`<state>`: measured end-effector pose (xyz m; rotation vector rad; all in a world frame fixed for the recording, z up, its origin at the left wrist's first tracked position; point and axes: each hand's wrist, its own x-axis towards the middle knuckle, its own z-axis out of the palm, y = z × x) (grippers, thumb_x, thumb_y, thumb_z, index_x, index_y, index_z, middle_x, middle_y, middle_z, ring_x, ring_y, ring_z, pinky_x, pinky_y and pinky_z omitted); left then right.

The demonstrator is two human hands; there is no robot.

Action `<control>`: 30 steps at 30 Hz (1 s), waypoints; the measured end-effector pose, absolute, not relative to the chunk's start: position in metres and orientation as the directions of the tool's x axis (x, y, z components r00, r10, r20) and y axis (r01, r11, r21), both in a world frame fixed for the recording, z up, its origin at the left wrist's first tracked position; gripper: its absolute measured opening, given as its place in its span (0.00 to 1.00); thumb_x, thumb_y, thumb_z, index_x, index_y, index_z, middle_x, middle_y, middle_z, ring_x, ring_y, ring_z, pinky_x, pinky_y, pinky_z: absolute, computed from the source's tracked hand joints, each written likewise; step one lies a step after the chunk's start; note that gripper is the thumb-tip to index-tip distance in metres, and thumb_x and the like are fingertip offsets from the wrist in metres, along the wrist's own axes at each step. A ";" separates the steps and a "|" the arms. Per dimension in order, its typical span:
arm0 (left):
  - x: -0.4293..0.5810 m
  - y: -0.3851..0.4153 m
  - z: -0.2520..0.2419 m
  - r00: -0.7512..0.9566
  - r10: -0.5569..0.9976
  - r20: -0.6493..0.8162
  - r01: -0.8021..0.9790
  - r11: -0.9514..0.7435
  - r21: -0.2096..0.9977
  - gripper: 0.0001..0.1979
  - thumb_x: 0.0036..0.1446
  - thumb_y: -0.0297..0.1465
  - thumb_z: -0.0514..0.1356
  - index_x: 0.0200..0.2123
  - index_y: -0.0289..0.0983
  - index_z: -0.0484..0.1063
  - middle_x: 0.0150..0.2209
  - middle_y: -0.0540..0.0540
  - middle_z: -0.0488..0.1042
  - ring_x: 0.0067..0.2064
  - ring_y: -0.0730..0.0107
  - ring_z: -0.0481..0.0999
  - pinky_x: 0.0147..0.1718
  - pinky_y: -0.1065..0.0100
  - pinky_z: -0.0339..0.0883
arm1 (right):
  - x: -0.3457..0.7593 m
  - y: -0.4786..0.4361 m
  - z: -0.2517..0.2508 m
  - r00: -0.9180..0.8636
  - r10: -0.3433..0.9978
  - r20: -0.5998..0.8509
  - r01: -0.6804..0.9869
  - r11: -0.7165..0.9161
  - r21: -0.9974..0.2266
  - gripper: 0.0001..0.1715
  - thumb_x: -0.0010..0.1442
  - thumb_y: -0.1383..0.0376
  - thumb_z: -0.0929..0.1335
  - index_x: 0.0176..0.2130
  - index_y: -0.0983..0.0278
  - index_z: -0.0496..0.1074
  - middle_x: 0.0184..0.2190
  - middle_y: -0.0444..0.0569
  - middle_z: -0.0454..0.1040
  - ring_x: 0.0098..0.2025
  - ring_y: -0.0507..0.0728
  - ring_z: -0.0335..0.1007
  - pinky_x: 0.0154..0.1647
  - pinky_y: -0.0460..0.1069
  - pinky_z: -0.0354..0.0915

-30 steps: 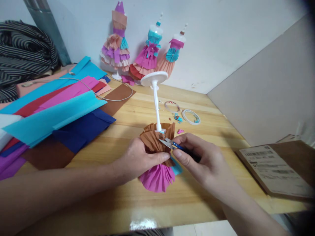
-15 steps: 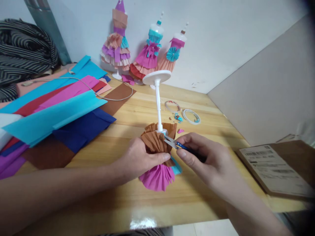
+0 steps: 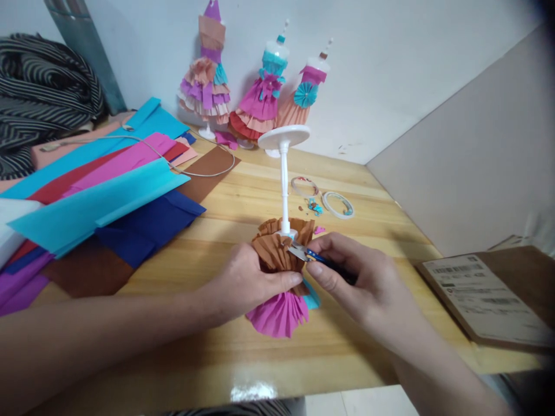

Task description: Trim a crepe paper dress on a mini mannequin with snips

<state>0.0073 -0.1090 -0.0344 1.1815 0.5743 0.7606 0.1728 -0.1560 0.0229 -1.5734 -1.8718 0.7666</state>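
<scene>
Upside down over the table is a small dress-form stand [image 3: 285,173], its round white base up. Brown crepe paper [image 3: 274,251] is pleated around it as a skirt, with a pink pleated fan [image 3: 280,315] and a bit of turquoise paper [image 3: 311,296] lower down. My left hand [image 3: 247,280] is closed around the brown paper, thumb across its gathered part. In my right hand [image 3: 355,277] are small thread snips [image 3: 321,257] with dark blue handles. Their blades touch the brown paper's edge near the pole and look nearly closed.
Folded crepe paper sheets [image 3: 99,196] in several colours lie at left, crossed by a grey cable [image 3: 191,173]. Three dressed forms [image 3: 265,95] stand against the wall. Tape rolls [image 3: 338,205] and paper scraps [image 3: 315,207] lie beyond my hands. A cardboard box [image 3: 485,294] is at right.
The stand has shifted slightly right, its base moving most. The snips' blades, spread apart before, have come together at the brown paper's edge. My left hand keeps its hold.
</scene>
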 end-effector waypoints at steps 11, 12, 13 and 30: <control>0.008 -0.112 -0.037 0.633 0.774 -0.010 -0.212 0.185 0.960 0.14 0.52 0.28 0.64 0.44 0.35 0.74 0.45 0.43 0.78 0.48 0.60 0.76 0.50 0.60 0.70 | 0.168 -0.156 0.024 -0.150 0.983 0.107 0.676 0.182 -0.715 0.09 0.63 0.60 0.65 0.35 0.63 0.67 0.27 0.46 0.71 0.27 0.53 0.67 0.27 0.47 0.62; 0.009 -0.112 -0.038 0.631 0.775 -0.011 -0.210 0.184 0.960 0.15 0.52 0.28 0.64 0.45 0.35 0.74 0.45 0.44 0.79 0.48 0.60 0.76 0.50 0.61 0.70 | 0.167 -0.156 0.024 -0.150 0.983 0.108 0.670 0.181 -0.719 0.09 0.63 0.59 0.65 0.35 0.63 0.67 0.27 0.47 0.72 0.27 0.53 0.68 0.27 0.47 0.62; 0.009 -0.112 -0.038 0.631 0.776 -0.011 -0.208 0.183 0.961 0.16 0.51 0.28 0.65 0.45 0.35 0.74 0.45 0.44 0.79 0.48 0.60 0.76 0.50 0.61 0.70 | 0.167 -0.155 0.024 -0.151 0.982 0.111 0.669 0.184 -0.720 0.09 0.63 0.59 0.65 0.35 0.63 0.67 0.27 0.47 0.72 0.28 0.53 0.68 0.27 0.47 0.63; 0.007 -0.113 -0.044 0.616 0.787 -0.027 -0.122 0.129 0.984 0.19 0.51 0.30 0.65 0.48 0.36 0.73 0.45 0.44 0.79 0.46 0.59 0.77 0.46 0.62 0.71 | 0.168 -0.154 0.021 -0.163 0.979 0.118 0.638 0.196 -0.744 0.09 0.63 0.59 0.66 0.36 0.62 0.68 0.28 0.46 0.74 0.29 0.53 0.70 0.27 0.46 0.62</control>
